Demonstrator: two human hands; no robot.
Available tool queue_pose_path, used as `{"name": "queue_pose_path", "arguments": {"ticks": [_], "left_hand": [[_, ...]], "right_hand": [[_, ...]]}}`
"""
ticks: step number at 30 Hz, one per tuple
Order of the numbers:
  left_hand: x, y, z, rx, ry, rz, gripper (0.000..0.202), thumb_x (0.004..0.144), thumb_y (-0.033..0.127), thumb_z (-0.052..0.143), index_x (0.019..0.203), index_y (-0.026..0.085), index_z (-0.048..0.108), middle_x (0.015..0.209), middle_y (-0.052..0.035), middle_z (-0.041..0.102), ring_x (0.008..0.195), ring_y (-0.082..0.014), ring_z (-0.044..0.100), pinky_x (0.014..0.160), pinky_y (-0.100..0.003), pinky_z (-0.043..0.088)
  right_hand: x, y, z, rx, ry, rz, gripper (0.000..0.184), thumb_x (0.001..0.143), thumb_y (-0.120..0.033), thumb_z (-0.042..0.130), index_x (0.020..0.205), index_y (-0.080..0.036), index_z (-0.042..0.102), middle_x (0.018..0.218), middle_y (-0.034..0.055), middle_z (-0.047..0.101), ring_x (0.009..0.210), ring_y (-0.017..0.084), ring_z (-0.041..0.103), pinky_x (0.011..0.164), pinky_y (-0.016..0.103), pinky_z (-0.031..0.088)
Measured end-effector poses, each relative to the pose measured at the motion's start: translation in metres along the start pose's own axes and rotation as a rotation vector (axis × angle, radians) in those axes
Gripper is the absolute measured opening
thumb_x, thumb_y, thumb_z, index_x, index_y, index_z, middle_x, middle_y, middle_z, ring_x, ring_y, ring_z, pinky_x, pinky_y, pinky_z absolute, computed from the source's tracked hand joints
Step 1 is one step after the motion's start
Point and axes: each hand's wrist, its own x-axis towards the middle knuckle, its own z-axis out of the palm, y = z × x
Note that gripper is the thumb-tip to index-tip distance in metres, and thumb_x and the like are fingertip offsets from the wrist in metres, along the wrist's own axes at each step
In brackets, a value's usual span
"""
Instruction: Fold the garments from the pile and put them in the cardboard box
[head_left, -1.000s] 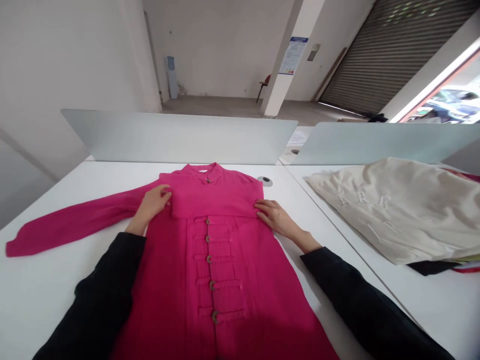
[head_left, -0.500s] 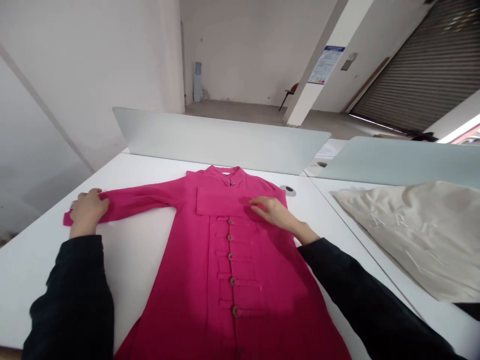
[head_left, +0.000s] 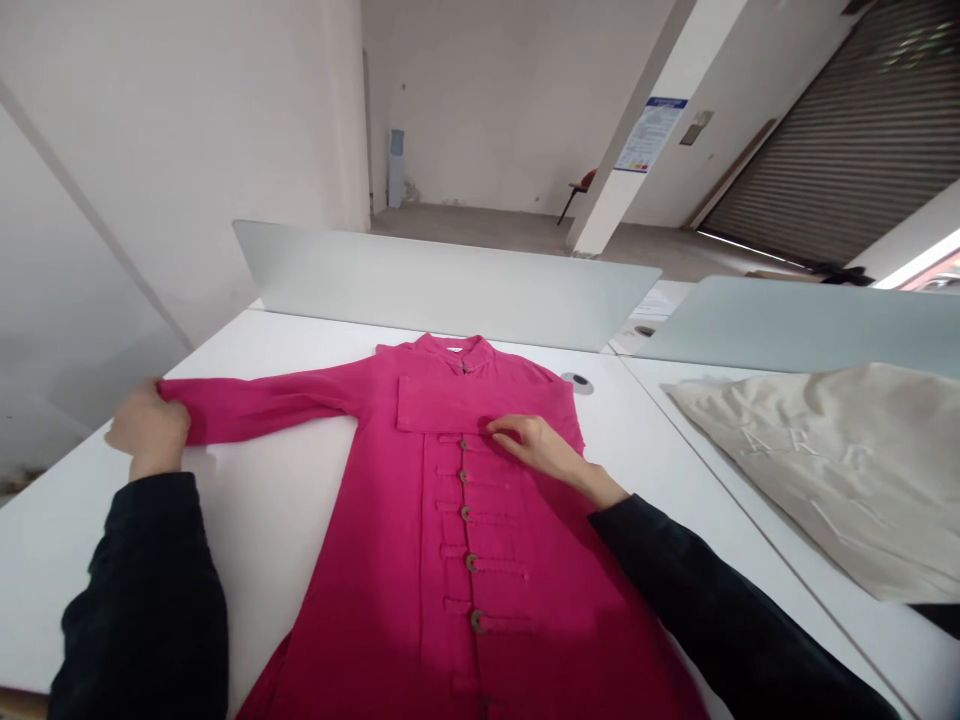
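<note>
1. As head cam shows, L hand [head_left: 150,428], blurred, seemingly grips outstretched sleeve end [head_left: 201,410] of magenta cloth shirt [head_left: 375,530] on flat white table [head_left: 277,510].
2. R hand [head_left: 538,448], loosely open, touches folded sleeve [head_left: 442,404].
3. Poss. risk: hard L tug might skew fold.

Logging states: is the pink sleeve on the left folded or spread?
Spread: the pink sleeve extends from the shirt to the left hand.

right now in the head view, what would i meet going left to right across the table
Left hand, outstretched pink sleeve, column of buttons, right hand, cream cloth with lettering.
</note>
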Motion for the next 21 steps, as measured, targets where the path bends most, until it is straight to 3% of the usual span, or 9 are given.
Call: {"name": "queue_pose_path", "arguments": {"ticks": [2,4,7,10,12,14,16,18,21], "left_hand": [[0.000,0.024,-0.014,-0.037,0.107,0.059,0.055,0.078,0.020,0.051,0.133,0.022,0.053,0.125,-0.0122,0.062,0.110,-0.0294,0.055,0.098,-0.052,0.038],[-0.005,0.061,-0.033,-0.089,0.217,0.169,0.046,0.082,0.018,0.048,0.127,0.019,0.059,0.119,-0.0107,0.065,0.110,-0.0281,0.053,0.104,-0.057,0.029],[-0.034,0.136,-0.063,-0.257,0.372,0.557,0.041,0.087,0.012,0.043,0.122,0.016,0.061,0.121,-0.0095,0.065,0.119,-0.0272,0.045,0.108,-0.061,0.016],[-0.098,0.219,-0.071,-0.377,0.354,1.004,0.038,0.089,0.010,0.041,0.122,0.016,0.061,0.122,-0.0070,0.065,0.120,-0.0248,0.043,0.111,-0.060,0.014],[-0.155,0.265,-0.060,-0.367,0.346,1.331,0.042,0.091,0.010,0.038,0.127,0.022,0.057,0.122,-0.0037,0.064,0.126,-0.0239,0.041,0.115,-0.057,0.014],[-0.214,0.293,-0.038,-0.283,0.307,1.605,0.052,0.088,0.005,0.038,0.137,0.023,0.047,0.134,-0.0044,0.053,0.137,-0.0269,0.033,0.116,-0.060,0.012],[-0.261,0.299,-0.009,-0.235,0.264,1.812,0.062,0.085,0.002,0.042,0.143,0.021,0.037,0.147,-0.0073,0.038,0.145,-0.0302,0.021,0.116,-0.060,0.016],[-0.284,0.283,0.021,-0.236,0.204,1.912,0.059,0.087,0.005,0.042,0.143,0.024,0.038,0.151,-0.0073,0.034,0.147,-0.0288,0.018,0.118,-0.055,0.018],[-0.264,0.236,0.056,-0.209,0.045,1.844,0.046,0.090,0.013,0.046,0.135,0.023,0.047,0.147,-0.0109,0.042,0.143,-0.0304,0.027,0.116,-0.056,0.023]], "right_hand": [[-0.008,0.003,-0.004,0.023,0.038,0.034,0.026,0.090,-0.028,0.048,0.096,-0.019,0.071,0.104,0.0095,0.074,0.095,0.023,0.070,0.087,0.035,0.053],[-0.015,0.007,-0.008,0.075,0.097,0.101,0.025,0.089,-0.031,0.049,0.093,-0.020,0.072,0.102,0.0089,0.074,0.093,0.023,0.070,0.087,0.037,0.053],[-0.019,0.011,-0.016,0.244,0.215,0.239,0.025,0.085,-0.038,0.055,0.089,-0.020,0.071,0.097,0.0083,0.074,0.092,0.025,0.069,0.087,0.040,0.052],[-0.015,0.013,-0.022,0.577,0.341,0.360,0.027,0.081,-0.045,0.063,0.089,-0.020,0.069,0.092,0.0071,0.073,0.085,0.022,0.068,0.085,0.038,0.052],[-0.009,0.016,-0.027,0.886,0.423,0.452,0.030,0.080,-0.047,0.066,0.096,-0.022,0.065,0.094,0.0061,0.071,0.081,0.019,0.068,0.081,0.035,0.054],[-0.004,0.024,-0.032,1.180,0.488,0.555,0.032,0.083,-0.051,0.062,0.101,-0.025,0.060,0.097,0.0054,0.070,0.081,0.018,0.068,0.076,0.034,0.055],[-0.005,0.037,-0.038,1.358,0.533,0.651,0.028,0.088,-0.053,0.054,0.099,-0.027,0.055,0.092,0.0038,0.069,0.076,0.018,0.068,0.070,0.034,0.057],[-0.012,0.054,-0.043,1.372,0.539,0.736,0.024,0.090,-0.050,0.051,0.094,-0.026,0.053,0.084,0.0022,0.067,0.067,0.016,0.065,0.063,0.031,0.056],[-0.031,0.078,-0.044,1.238,0.481,0.759,0.018,0.083,-0.037,0.061,0.094,-0.024,0.054,0.079,0.0017,0.064,0.064,0.014,0.062,0.059,0.025,0.054]]}}
